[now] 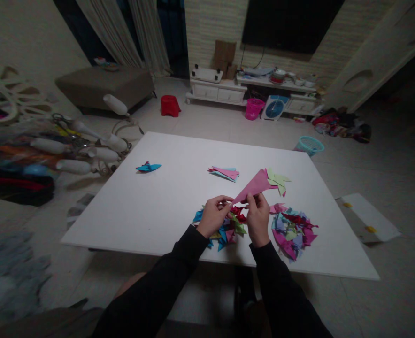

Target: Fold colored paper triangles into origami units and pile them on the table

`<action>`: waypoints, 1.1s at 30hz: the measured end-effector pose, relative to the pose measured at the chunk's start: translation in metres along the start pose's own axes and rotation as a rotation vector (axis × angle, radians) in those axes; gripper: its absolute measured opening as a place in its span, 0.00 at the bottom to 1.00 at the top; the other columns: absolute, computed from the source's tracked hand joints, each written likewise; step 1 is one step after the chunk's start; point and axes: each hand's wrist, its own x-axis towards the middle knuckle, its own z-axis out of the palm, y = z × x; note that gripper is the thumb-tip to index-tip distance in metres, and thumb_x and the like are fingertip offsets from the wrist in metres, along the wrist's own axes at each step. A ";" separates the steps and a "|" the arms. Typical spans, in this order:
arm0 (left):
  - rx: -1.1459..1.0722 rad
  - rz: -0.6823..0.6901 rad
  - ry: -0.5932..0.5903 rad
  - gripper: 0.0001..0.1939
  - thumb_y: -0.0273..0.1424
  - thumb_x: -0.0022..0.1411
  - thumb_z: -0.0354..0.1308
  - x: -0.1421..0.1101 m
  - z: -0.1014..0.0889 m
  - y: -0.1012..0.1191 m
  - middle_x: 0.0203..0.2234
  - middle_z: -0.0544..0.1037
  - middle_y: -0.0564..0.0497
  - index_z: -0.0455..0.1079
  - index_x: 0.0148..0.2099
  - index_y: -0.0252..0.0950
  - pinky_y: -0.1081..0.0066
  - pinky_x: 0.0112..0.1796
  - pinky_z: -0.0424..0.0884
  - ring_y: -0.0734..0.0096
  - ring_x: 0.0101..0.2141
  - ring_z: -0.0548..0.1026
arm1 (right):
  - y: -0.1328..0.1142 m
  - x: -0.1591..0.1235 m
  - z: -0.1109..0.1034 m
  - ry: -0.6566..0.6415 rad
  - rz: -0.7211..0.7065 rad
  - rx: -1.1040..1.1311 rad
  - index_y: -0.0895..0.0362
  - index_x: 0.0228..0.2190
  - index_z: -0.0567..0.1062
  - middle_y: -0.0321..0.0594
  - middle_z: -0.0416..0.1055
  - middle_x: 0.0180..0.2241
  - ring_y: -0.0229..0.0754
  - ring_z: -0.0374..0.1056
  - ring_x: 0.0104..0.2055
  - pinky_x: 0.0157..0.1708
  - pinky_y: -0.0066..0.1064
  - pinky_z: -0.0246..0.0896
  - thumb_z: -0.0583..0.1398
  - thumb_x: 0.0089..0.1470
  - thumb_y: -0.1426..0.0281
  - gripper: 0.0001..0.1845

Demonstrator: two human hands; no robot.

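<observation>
A pink folded paper piece [255, 185], long and tapered, is held up over the white table [130, 206]. My left hand [214, 213] pinches its narrow tip, while my right hand [257, 215] grips its lower edge near the middle. Light green folded paper [278, 180] shows at its wide end; whether the two are joined I cannot tell. Beneath my hands lies a pile of colourful folded papers [225, 232], partly hidden by them. To the right is a second pile of folded papers [294, 232], in purple, pink, red and pale blue.
Flat folded paper strips [224, 173] lie beyond my hands. A blue folded paper piece [149, 167] rests at the table's far left. Around the table stand a lamp with several white shades [103, 148], a red stool [170, 106], a teal basket [309, 145] and a white box [369, 218].
</observation>
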 end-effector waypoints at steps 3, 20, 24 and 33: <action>0.012 0.000 0.001 0.16 0.38 0.56 0.66 0.000 0.000 0.001 0.22 0.74 0.53 0.76 0.41 0.31 0.78 0.21 0.66 0.75 0.19 0.73 | 0.000 0.000 0.000 -0.001 0.010 0.011 0.55 0.28 0.70 0.34 0.69 0.26 0.39 0.66 0.28 0.30 0.30 0.58 0.58 0.59 0.58 0.14; 0.011 0.003 0.039 0.17 0.40 0.56 0.66 -0.002 0.000 0.006 0.21 0.72 0.54 0.76 0.41 0.31 0.78 0.21 0.65 0.77 0.18 0.71 | 0.003 -0.001 -0.001 0.009 0.030 0.004 0.55 0.29 0.70 0.35 0.70 0.26 0.39 0.67 0.29 0.30 0.31 0.59 0.58 0.60 0.58 0.14; 0.067 -0.004 0.047 0.15 0.39 0.57 0.64 -0.001 -0.001 0.004 0.19 0.72 0.54 0.75 0.39 0.31 0.77 0.21 0.65 0.76 0.18 0.71 | 0.004 0.000 0.000 0.035 0.027 0.002 0.56 0.29 0.70 0.34 0.70 0.25 0.39 0.67 0.28 0.29 0.30 0.59 0.59 0.59 0.58 0.14; 0.080 -0.014 0.043 0.12 0.38 0.57 0.62 0.000 -0.001 0.000 0.18 0.72 0.55 0.69 0.32 0.34 0.77 0.21 0.64 0.73 0.19 0.72 | 0.004 0.000 -0.001 0.069 0.034 0.021 0.55 0.28 0.69 0.34 0.70 0.25 0.38 0.66 0.27 0.30 0.31 0.59 0.59 0.59 0.58 0.14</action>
